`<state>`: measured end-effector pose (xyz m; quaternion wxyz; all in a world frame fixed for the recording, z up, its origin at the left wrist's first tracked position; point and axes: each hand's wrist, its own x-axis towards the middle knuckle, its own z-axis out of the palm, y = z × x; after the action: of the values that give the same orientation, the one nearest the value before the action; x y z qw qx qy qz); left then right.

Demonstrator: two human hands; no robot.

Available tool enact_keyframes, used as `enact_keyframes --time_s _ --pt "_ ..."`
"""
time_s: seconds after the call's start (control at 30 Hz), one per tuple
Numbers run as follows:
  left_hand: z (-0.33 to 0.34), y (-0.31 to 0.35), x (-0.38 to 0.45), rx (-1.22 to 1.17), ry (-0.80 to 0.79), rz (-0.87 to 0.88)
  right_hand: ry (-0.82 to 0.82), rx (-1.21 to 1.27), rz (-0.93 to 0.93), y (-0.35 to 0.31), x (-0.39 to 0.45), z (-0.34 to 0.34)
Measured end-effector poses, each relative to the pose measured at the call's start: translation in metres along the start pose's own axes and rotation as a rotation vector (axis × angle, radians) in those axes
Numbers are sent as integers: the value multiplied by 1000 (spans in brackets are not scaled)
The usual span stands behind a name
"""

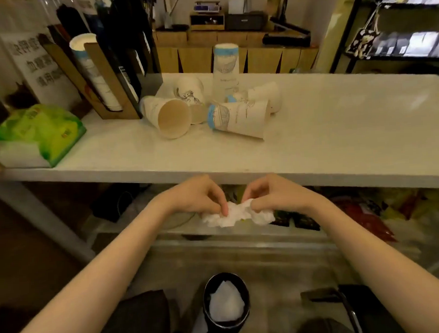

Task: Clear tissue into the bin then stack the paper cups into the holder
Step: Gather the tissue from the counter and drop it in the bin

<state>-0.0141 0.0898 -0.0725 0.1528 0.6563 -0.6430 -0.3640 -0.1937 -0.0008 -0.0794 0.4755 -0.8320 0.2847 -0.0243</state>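
Observation:
A crumpled white tissue (237, 216) hangs in front of the counter edge, pinched from both sides by my left hand (199, 197) and my right hand (272, 195). Far below them stands a small black bin (246, 313) with another white tissue (227, 303) inside. On the white counter (338, 136) several paper cups lie tipped over: one showing its brown bottom (168, 117), one with a blue rim (239, 119). One cup stack (225, 70) stands upright behind them. The brown cardboard cup holder (109, 83) at the back left holds a stack of cups (88, 63).
A green tissue pack (38, 131) lies at the counter's left end, with a printed sign (30, 63) behind it. Bags and clutter sit on the shelf under the counter. A dark chair part (350, 301) is at the lower right.

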Motion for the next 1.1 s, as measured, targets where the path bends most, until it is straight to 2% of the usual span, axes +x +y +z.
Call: enact_keyframes --time_s 0.17,0.3,0.37,0.47,0.57,0.77,0.87,1.0,1.1 --pt "58 -64 13 -132 92 -252 -80 -79 108 58 34 54" --pt "125 -122 25 -328 166 -460 92 101 277 135 54 111" --pt "164 -147 29 -316 159 -508 163 222 393 178 57 144" --pt "223 -186 38 -226 187 -503 223 335 492 247 60 194" --pt "280 -229 51 -244 245 -552 316 320 535 307 61 243" --pt "392 -319 89 -255 231 -573 292 248 549 406 84 325" --pt "438 -368 116 -207 256 -580 358 192 535 457 108 363" --pt "482 -420 152 -154 257 -595 329 42 555 522 130 408" --pt "506 -443 175 -132 197 -568 310 39 576 555 145 429"
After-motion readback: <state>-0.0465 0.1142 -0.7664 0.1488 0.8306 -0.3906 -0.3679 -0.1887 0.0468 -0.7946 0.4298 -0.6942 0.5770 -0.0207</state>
